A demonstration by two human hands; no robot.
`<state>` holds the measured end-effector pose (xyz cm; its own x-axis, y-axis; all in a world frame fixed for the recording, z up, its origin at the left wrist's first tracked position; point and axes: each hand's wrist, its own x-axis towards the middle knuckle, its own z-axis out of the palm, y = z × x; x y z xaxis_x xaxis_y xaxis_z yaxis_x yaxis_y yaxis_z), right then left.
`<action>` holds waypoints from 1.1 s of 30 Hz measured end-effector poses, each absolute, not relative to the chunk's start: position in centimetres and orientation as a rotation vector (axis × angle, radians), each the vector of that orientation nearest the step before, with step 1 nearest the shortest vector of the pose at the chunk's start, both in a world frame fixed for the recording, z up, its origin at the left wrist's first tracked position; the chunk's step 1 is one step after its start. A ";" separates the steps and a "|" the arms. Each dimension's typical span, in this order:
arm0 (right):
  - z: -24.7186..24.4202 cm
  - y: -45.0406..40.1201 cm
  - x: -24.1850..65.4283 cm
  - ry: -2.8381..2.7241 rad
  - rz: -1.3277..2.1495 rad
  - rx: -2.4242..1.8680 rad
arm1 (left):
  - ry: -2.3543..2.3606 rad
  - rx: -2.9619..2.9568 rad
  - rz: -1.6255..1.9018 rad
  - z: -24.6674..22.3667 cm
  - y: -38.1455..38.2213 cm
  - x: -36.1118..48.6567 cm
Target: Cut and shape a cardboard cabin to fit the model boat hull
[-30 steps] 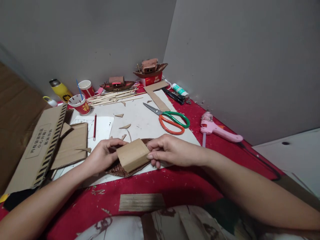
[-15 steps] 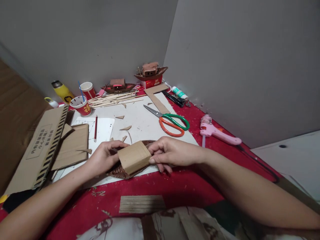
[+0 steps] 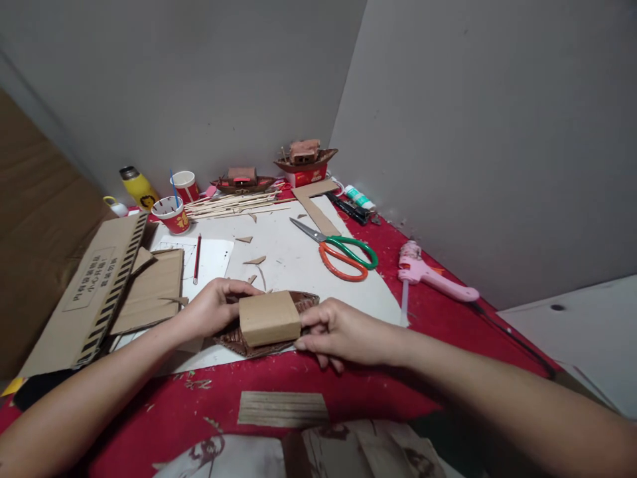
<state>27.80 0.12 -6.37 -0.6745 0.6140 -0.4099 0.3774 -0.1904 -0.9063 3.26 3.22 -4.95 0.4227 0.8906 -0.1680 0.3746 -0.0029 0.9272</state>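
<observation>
A folded tan cardboard piece (image 3: 270,317), shaped like a small box or cabin, sits on a dark brown model boat hull (image 3: 233,342) near the front edge of the white sheet. At its left end is my left hand (image 3: 215,309), fingers curled round the back and thumb against the side; the fingertips are partly hidden. My right hand (image 3: 341,332) pinches the lower right end of the cardboard with thumb and forefinger, beside the hull's right tip. The hull shows at both ends and along the front of the cardboard.
Scissors (image 3: 343,252) lie behind my right hand, a pink glue gun (image 3: 432,279) farther right. Two finished model boats (image 3: 305,157), paper cups (image 3: 170,216) and thin sticks (image 3: 233,202) stand or lie at the back. Cardboard (image 3: 149,292) and a pencil (image 3: 198,259) are left.
The cardboard piece has turned and now lies more level across the hull. My right hand has moved lower and nearer to me. The whole view has shifted slightly.
</observation>
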 end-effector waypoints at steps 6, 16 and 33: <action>-8.0 -1.5 27.1 -2.151 1.233 -1.089 | 1.141 1.520 0.523 -5.2 4.1 3.2; -8.5 -1.9 26.7 -2.040 1.267 -1.165 | 1.568 1.921 0.833 -2.7 -5.0 -0.4; -7.1 -2.0 27.0 -2.154 1.225 -1.171 | 1.490 2.869 0.656 -8.8 -6.1 1.2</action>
<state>26.99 -2.02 -7.13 -0.5700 0.8195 -0.0596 0.4703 0.2659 -0.8415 1.23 -6.07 -8.76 0.5161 0.7496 0.4145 0.8119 -0.5823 0.0422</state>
